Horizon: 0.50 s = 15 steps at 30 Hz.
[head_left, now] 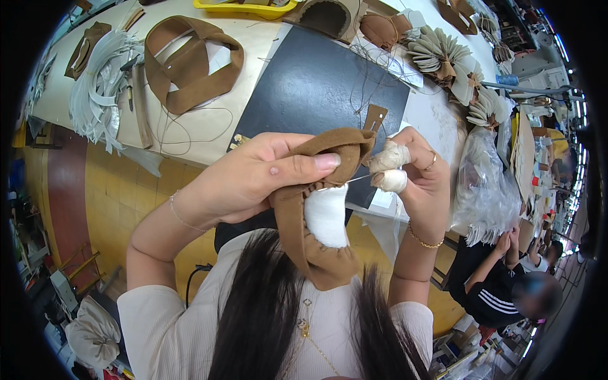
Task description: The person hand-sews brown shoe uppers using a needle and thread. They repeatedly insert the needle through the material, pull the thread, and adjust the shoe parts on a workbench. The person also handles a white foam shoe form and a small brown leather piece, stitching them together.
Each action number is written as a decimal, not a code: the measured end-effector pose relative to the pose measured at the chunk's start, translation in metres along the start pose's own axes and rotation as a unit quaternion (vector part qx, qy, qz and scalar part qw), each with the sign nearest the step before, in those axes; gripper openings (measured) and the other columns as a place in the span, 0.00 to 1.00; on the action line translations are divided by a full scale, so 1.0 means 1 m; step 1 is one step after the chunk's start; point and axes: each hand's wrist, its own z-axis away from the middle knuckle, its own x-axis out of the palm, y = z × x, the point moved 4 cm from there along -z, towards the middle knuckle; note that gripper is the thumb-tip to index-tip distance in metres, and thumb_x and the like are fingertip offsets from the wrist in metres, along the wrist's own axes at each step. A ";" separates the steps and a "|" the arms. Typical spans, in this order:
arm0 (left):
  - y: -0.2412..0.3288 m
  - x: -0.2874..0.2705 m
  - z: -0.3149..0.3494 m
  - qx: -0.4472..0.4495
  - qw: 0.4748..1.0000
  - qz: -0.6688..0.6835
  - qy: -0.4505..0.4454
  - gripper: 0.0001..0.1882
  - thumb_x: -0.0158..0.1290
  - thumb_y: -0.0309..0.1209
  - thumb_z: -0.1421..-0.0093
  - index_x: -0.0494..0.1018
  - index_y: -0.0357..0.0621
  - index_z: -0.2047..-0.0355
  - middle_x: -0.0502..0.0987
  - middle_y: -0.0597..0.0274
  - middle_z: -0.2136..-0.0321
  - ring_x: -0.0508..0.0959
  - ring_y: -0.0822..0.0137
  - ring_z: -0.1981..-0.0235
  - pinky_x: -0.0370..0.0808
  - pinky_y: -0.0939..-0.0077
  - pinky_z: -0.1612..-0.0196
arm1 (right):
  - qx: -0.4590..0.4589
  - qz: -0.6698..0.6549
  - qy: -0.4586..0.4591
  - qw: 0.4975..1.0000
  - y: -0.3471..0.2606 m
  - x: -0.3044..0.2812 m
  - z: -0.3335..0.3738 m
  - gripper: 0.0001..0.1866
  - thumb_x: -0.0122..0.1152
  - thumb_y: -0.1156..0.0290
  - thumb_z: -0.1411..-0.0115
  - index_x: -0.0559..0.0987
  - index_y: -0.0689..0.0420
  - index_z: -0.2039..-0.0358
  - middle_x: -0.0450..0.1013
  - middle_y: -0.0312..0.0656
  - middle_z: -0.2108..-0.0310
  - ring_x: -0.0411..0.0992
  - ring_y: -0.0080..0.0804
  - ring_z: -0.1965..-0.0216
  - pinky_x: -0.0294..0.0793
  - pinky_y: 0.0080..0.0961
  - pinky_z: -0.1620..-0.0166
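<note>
Gripping brown suede shoe upper [304, 215], left hand [253, 177], right hand [415, 168] pinching needle [348, 182]

plastic bag [489, 190]: clear and crumpled, bulging with pale flat pieces; hangs at the right edge of the table, just right of the person's raised hand, above a seated co-worker.
yellow tray [250, 8]: shallow, bright yellow container at the far edge of the table, centre-left; only its near rim shows.
labels, signs, screens: none can be made out; small coloured items at the far right are too blurred to tell.
</note>
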 end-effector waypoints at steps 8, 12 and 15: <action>-0.004 0.002 -0.010 0.010 0.998 0.056 -0.006 0.18 0.50 0.36 0.35 0.70 0.34 0.51 0.76 0.64 0.62 0.76 0.76 0.62 0.74 0.81 0.59 | 0.006 0.082 0.011 0.997 0.002 0.015 0.001 0.10 0.69 0.66 0.51 0.77 0.57 0.76 0.66 0.35 0.76 0.63 0.27 0.74 0.63 0.22 0.66; -0.007 -0.007 -0.020 0.024 0.995 0.084 0.038 0.17 0.52 0.37 0.36 0.72 0.36 0.54 0.77 0.64 0.64 0.77 0.76 0.65 0.76 0.79 0.63 | -0.194 0.433 0.143 0.869 -0.037 0.025 -0.001 0.11 0.70 0.70 0.55 0.81 0.55 0.70 0.68 0.40 0.71 0.68 0.36 0.69 0.68 0.30 0.61; -0.003 -0.008 -0.030 0.049 0.994 0.097 0.008 0.17 0.51 0.34 0.36 0.71 0.33 0.52 0.77 0.61 0.60 0.77 0.73 0.59 0.75 0.75 0.55 | -0.208 0.436 0.035 0.875 -0.059 0.036 -0.006 0.14 0.67 0.78 0.56 0.81 0.58 0.66 0.70 0.46 0.65 0.71 0.44 0.64 0.71 0.37 0.61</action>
